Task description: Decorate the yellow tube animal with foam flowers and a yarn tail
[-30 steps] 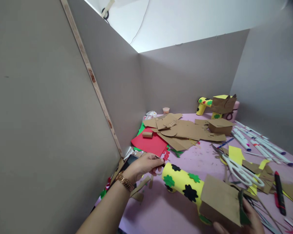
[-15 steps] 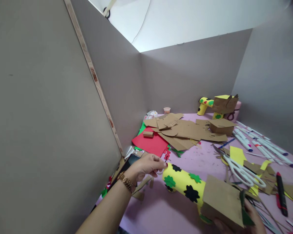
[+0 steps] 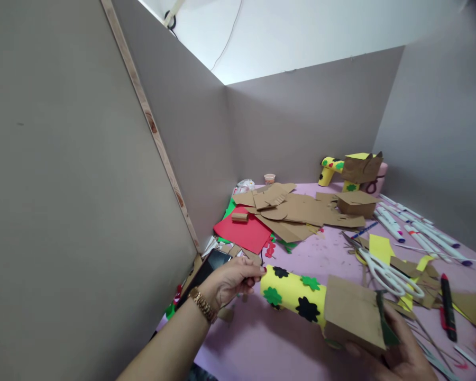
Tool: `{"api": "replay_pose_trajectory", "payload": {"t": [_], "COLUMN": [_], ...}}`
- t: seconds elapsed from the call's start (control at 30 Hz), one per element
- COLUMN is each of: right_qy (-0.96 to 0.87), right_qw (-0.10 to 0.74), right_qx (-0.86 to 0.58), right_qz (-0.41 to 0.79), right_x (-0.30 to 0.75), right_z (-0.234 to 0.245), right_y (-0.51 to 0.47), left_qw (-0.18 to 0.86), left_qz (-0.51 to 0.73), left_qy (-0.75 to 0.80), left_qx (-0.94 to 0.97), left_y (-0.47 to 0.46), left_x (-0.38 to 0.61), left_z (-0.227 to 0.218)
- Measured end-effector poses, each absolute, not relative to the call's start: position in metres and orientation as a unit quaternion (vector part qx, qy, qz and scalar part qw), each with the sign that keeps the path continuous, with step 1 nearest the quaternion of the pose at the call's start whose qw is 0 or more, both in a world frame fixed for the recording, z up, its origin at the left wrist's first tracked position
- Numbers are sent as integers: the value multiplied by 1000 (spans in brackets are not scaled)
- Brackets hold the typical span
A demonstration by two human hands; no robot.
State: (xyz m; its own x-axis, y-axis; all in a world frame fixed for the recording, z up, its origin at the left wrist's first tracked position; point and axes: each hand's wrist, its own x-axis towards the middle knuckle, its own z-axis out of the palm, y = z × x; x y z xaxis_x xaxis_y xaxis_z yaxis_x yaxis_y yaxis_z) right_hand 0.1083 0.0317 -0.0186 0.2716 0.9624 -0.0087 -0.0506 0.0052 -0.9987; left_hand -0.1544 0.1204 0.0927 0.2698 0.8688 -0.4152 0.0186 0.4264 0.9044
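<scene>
A toy animal made of a yellow tube (image 3: 291, 288) with black and green flower-shaped patches lies across the front of the table, held off it at a slight tilt. Its right end carries a brown cardboard box (image 3: 353, 312) with dark green pieces at the far side. My right hand (image 3: 404, 349) grips this box from below and the right. At the tube's left end, the fingertips of my left hand (image 3: 236, 278) pinch together at a thin black strip (image 3: 262, 257) that sticks up there. Part of the tube's underside is hidden.
White-handled scissors (image 3: 388, 272), paper scraps and several white markers (image 3: 432, 241) lie on the right. Cut cardboard (image 3: 301, 209) and a red sheet (image 3: 238, 233) lie behind. Another spotted figure (image 3: 333, 164) stands at the back. A grey partition (image 3: 83, 185) rises on the left.
The toy has shifted a little left and turned slightly, and its box end is raised a bit. More of my right hand shows. My left hand stays at the tube's left end.
</scene>
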Motion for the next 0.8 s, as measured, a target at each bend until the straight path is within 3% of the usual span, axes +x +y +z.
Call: {"api": "replay_pose_trajectory", "payload": {"t": [0.33, 0.8], "right_qy": [-458, -442], "right_qw": [525, 564], "right_qx": [-492, -391], "right_qz": [521, 578], "right_x": [141, 153], "right_z": [22, 32], "right_y": [59, 84], "left_qw": [699, 735], "left_qz": [365, 451], "left_qy": [529, 485], "left_qx": [314, 142], "left_y": [77, -3], "left_x": [-144, -83], "left_z": [91, 80]}}
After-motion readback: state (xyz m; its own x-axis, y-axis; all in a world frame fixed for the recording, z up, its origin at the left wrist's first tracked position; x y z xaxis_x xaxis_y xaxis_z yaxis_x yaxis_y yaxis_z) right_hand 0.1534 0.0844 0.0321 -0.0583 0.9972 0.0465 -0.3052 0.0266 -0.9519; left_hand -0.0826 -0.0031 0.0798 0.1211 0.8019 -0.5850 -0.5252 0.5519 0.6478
